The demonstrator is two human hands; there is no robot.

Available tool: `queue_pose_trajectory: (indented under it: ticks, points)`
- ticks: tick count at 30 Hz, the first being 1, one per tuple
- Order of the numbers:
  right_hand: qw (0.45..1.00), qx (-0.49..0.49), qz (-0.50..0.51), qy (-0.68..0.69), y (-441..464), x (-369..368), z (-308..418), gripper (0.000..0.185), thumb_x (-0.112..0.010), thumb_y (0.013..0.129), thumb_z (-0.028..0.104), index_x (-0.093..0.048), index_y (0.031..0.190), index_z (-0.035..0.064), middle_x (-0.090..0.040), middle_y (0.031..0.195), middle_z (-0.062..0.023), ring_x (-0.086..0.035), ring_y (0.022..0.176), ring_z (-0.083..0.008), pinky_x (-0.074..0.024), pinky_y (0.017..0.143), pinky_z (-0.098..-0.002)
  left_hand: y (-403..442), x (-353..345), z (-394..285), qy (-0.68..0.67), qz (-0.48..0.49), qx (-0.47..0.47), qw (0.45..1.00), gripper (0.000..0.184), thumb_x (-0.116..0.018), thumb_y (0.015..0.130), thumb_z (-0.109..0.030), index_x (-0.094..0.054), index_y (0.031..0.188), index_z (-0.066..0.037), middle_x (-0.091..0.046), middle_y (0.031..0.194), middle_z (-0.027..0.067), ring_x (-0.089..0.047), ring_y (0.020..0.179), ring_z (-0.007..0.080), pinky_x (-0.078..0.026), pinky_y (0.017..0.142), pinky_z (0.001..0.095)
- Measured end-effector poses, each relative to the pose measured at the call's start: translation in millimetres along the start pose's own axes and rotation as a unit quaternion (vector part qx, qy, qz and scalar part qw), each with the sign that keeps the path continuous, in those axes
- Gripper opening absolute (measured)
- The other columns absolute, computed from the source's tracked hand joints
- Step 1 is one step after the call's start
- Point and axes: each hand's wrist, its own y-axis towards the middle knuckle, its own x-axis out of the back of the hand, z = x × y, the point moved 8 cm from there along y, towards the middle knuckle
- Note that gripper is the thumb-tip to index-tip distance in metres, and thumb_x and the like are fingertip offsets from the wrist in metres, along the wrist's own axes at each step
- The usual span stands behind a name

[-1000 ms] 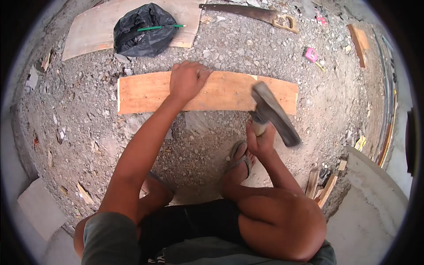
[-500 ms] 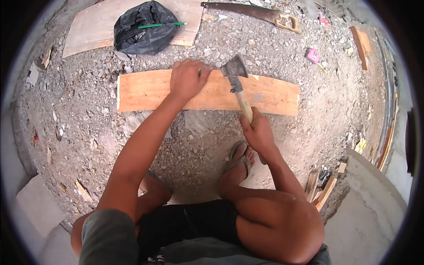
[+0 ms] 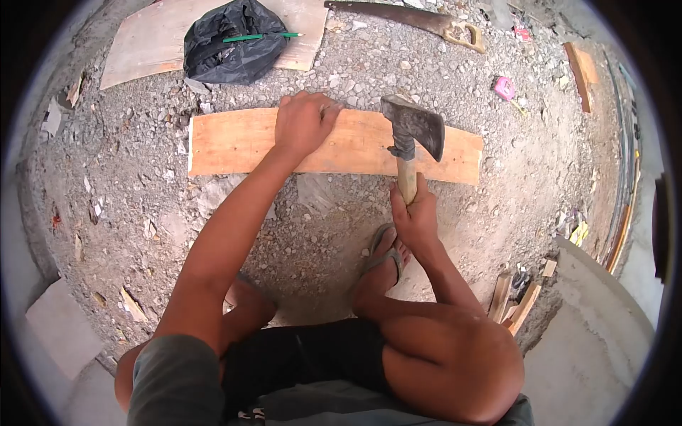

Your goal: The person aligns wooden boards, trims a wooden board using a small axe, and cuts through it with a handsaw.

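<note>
A hatchet (image 3: 425,128) with a dark metal head, a taped neck and a pale wooden handle is in my right hand (image 3: 415,216). Its fingers wrap round the handle, and the head is over the right half of a wooden board (image 3: 234,145), blade edge to the right. This long, light-brown board lies crosswise on the gravel. My left hand (image 3: 304,124) rests across the board left of its middle, fingers curled over the far edge. Its fingertips are partly hidden.
Beyond the board, a black plastic bag (image 3: 227,60) with a green pencil (image 3: 259,37) on it lies on a plywood sheet (image 3: 142,50). A handsaw (image 3: 405,20) and a pink tape measure (image 3: 504,88) lie on the gravel. Wood offcuts (image 3: 522,310) are near my right knee.
My right hand has moved slightly to the right. The hatchet head has shifted right and turned so its blade side shows. My left hand and the board look nearly unchanged.
</note>
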Motion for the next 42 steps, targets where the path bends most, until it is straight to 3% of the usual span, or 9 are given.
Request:
queue_pose_trajectory:
  ticks: [4, 7, 10, 13, 18, 22, 28, 37, 42]
  points:
    - [0.997, 0.019, 0.052, -0.044, 11, -11, -21, 0.029, -0.066, 0.095, 0.023, -0.061, 0.108, -0.0025, -0.067, 0.075, -0.028, -0.07, 0.075, -0.0458, -0.0519, 0.066, -0.0507, 0, 3, -5, -0.023, 0.013, 0.005, 1.0, 0.022, -0.067, 0.097, -0.027, -0.078, 0.092, -0.009, -0.074, 0.091, 0.0077, -0.065, 0.092, 0.0279, -0.046, 0.087, 0.0431]
    - [0.997, 0.023, 0.055, -0.038, -8, -9, -26, 0.035, -0.07, 0.091, 0.026, -0.062, 0.108, -0.003, -0.069, 0.078, -0.027, -0.07, 0.075, -0.0465, -0.0535, 0.068, -0.0483, -2, 33, 0, -0.131, -0.113, -0.06, 0.983, 0.015, -0.069, 0.095, -0.018, -0.077, 0.093, -0.005, -0.074, 0.089, 0.0098, -0.066, 0.087, 0.0291, -0.05, 0.082, 0.0409]
    - [0.972, -0.051, 0.218, 0.077, -53, -36, -58, 0.043, -0.073, 0.088, 0.031, -0.064, 0.117, 0.0009, -0.071, 0.088, -0.0259, -0.069, 0.085, -0.0466, -0.0529, 0.08, -0.0516, 4, 97, 19, -0.109, -0.255, -0.065, 0.959, 0.01, -0.07, 0.093, -0.014, -0.072, 0.091, -0.004, -0.07, 0.084, 0.0121, -0.062, 0.082, 0.0316, -0.048, 0.076, 0.0436]
    - [0.954, 0.099, 0.278, -0.056, -88, -63, -74, 0.045, -0.072, 0.089, 0.036, -0.065, 0.124, 0.0075, -0.068, 0.103, -0.0278, -0.063, 0.104, -0.0492, -0.0452, 0.095, -0.059, 28, 148, 68, -0.073, -0.33, 0.039, 0.94, 0.011, -0.065, 0.094, -0.011, -0.072, 0.093, -0.003, -0.071, 0.086, 0.0172, -0.064, 0.079, 0.0377, -0.05, 0.073, 0.0443]
    - [0.907, 0.048, 0.371, -0.193, -101, -85, -76, 0.056, -0.069, 0.088, 0.05, -0.062, 0.134, 0.0176, -0.051, 0.131, -0.0381, -0.045, 0.126, -0.0605, -0.0342, 0.103, -0.0707, 68, 136, 171, 0.171, -0.07, 0.224, 0.957, 0.025, -0.066, 0.093, -0.023, -0.075, 0.105, -0.002, -0.075, 0.096, 0.0191, -0.073, 0.093, 0.0404, -0.058, 0.083, 0.0494]
    - [0.911, 0.08, 0.336, -0.226, -102, -89, -89, 0.059, -0.071, 0.086, 0.052, -0.062, 0.136, 0.0228, -0.034, 0.141, -0.0457, -0.037, 0.125, -0.0688, -0.0349, 0.098, -0.0743, 76, 135, 165, 0.254, -0.094, 0.186, 0.944, 0.026, -0.066, 0.093, -0.028, -0.074, 0.1, -0.004, -0.076, 0.099, 0.0186, -0.073, 0.093, 0.0399, -0.059, 0.082, 0.0503]
    - [0.94, -0.002, 0.327, -0.098, -95, -87, -94, 0.056, -0.073, 0.087, 0.048, -0.063, 0.127, 0.0104, -0.057, 0.122, -0.0358, -0.051, 0.116, -0.0564, -0.0386, 0.098, -0.0667, 75, 128, 155, 0.298, -0.052, 0.11, 0.947, 0.022, -0.055, 0.099, -0.02, -0.072, 0.1, -0.005, -0.074, 0.107, 0.0143, -0.071, 0.104, 0.0351, -0.057, 0.084, 0.0499]
    - [0.957, 0.017, 0.266, -0.114, -89, -71, -72, 0.053, -0.073, 0.088, 0.04, -0.062, 0.127, 0.0061, -0.066, 0.106, -0.0297, -0.059, 0.115, -0.0484, -0.0382, 0.107, -0.0591, 75, 137, 173, 0.119, -0.084, 0.095, 0.985, 0.016, -0.069, 0.093, -0.024, -0.074, 0.104, -0.014, -0.074, 0.1, 0.0153, -0.071, 0.098, 0.0363, -0.057, 0.083, 0.0502]
    - [0.954, 0.086, 0.185, -0.218, -75, -62, -65, 0.044, -0.075, 0.083, 0.027, -0.06, 0.118, 0.005, -0.063, 0.119, -0.0258, -0.068, 0.092, -0.0438, -0.053, 0.084, -0.0561, 68, 131, 168, 0.192, -0.091, 0.1, 0.972, 0.025, -0.073, 0.089, -0.027, -0.076, 0.111, -0.017, -0.075, 0.099, 0.015, -0.072, 0.092, 0.038, -0.056, 0.082, 0.0478]
